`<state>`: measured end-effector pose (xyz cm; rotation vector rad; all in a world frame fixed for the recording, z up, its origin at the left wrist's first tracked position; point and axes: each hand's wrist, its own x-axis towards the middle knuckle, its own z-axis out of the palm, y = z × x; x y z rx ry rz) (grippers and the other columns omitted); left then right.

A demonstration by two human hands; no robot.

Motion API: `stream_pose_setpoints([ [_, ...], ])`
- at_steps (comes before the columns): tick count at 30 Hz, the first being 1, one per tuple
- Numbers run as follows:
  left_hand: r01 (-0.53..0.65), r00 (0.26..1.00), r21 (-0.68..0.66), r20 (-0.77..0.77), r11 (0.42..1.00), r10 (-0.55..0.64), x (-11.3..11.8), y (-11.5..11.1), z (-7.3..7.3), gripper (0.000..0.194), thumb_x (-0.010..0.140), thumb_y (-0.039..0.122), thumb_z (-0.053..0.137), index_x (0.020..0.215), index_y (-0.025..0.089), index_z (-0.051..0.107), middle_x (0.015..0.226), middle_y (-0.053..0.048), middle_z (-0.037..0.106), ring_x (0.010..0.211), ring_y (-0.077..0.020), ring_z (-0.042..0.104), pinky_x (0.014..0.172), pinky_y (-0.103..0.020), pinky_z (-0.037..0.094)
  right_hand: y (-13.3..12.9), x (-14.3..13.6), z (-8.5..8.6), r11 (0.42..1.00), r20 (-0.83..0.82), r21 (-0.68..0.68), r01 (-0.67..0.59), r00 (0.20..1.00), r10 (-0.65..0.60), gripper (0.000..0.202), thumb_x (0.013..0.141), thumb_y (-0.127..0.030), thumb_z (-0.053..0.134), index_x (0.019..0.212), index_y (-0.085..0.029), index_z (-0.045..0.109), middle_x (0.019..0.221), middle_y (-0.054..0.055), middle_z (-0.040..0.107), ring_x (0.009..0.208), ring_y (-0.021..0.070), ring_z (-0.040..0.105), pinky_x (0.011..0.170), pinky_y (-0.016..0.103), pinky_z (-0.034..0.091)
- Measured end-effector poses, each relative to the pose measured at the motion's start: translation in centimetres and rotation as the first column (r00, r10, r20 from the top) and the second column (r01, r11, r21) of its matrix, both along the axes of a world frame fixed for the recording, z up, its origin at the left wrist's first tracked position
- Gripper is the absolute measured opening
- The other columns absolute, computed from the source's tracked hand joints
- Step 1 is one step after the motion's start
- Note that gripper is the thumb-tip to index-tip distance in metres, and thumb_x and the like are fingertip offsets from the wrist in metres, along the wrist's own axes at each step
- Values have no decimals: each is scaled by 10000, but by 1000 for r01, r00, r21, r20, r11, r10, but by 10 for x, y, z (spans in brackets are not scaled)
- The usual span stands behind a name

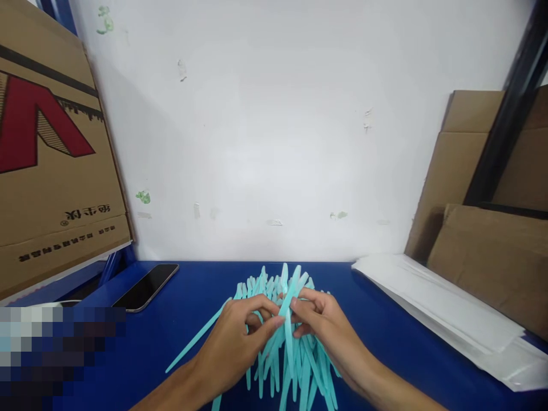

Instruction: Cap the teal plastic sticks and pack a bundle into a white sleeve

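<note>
My left hand (240, 339) is closed, its thumb and index finger pinching a long, flat turquoise plastic stick (286, 305). From the other side my right hand (323, 322) is closed too, its thumb and fingers on sticks at the same spot. At least two sticks cross between the hands, and which fingers hold which is partly hidden. Below and behind both hands lies a loose pile of similar turquoise sticks (306, 371) with tapered ends, pointing mostly away from and toward me. One single stick (194, 341) lies slanted to the left of the pile, its upper end near my left hand.
The blue tabletop (149, 342) meets a white wall (274, 142) behind. A dark phone (148, 287) lies at the left, beside a large printed cardboard box (55, 188). White plastic bags or sheets (440, 311) lie at the right, before brown cardboard (492, 262).
</note>
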<state>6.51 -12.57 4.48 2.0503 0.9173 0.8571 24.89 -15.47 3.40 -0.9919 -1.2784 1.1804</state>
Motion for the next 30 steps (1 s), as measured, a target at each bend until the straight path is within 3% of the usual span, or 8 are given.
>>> stream_pose_setpoints([
  [5,-54,998,-42,29,998,55,2,2,-7,297,887,482,607,839,193,655,672,9,608,478,-138,585,476,-240,441,-1,1,-6,997,-43,-50,53,998,-55,392,815,-580,684,774,-195,622,724,5,514,815,176,555,659,247,512],
  [14,-86,993,-129,66,988,95,5,0,-13,309,826,469,683,714,194,598,633,2,626,458,-148,584,459,-247,439,-2,-4,-7,999,-66,-30,37,997,-39,438,811,-626,662,778,-203,552,680,-22,456,725,152,504,648,248,499],
  [19,-26,996,85,-78,996,33,4,-5,-3,316,903,431,598,696,192,617,560,10,608,514,-141,572,527,-242,418,-3,-4,-2,1000,11,18,19,1000,-19,472,823,-631,645,696,-198,507,591,-55,395,585,110,420,579,224,439],
  [22,-49,977,320,-182,946,112,-9,8,9,476,1017,416,356,664,189,579,600,-1,599,547,-134,530,574,-257,376,-4,-1,7,999,63,37,34,997,-36,436,868,-612,599,810,-180,619,688,-16,529,624,121,466,571,226,428],
  [24,-71,925,477,-296,876,237,-24,25,17,471,1026,396,289,701,188,560,627,-13,593,543,-146,510,569,-279,334,-5,5,13,996,82,53,66,994,-70,437,882,-601,584,921,-176,674,770,17,610,656,134,488,571,231,429],
  [26,-82,820,529,-446,845,359,-43,45,22,438,1013,387,299,731,194,574,663,-33,618,570,-177,538,569,-295,307,-5,12,19,989,96,80,122,987,-129,435,889,-584,584,970,-173,698,794,30,642,634,130,471,559,237,423],
  [28,-109,702,464,-590,879,399,-62,63,23,349,966,404,387,789,212,619,704,-50,656,632,-223,595,567,-299,312,-4,19,23,979,120,112,170,976,-183,422,898,-566,581,982,-173,709,811,31,661,588,115,441,554,244,418],
  [30,-145,625,314,-706,938,333,-77,73,23,290,882,440,499,769,210,634,778,-77,695,675,-253,641,557,-300,342,-3,26,25,971,149,138,196,965,-216,412,908,-557,572,992,-178,709,839,31,677,553,102,423,551,251,414],
])
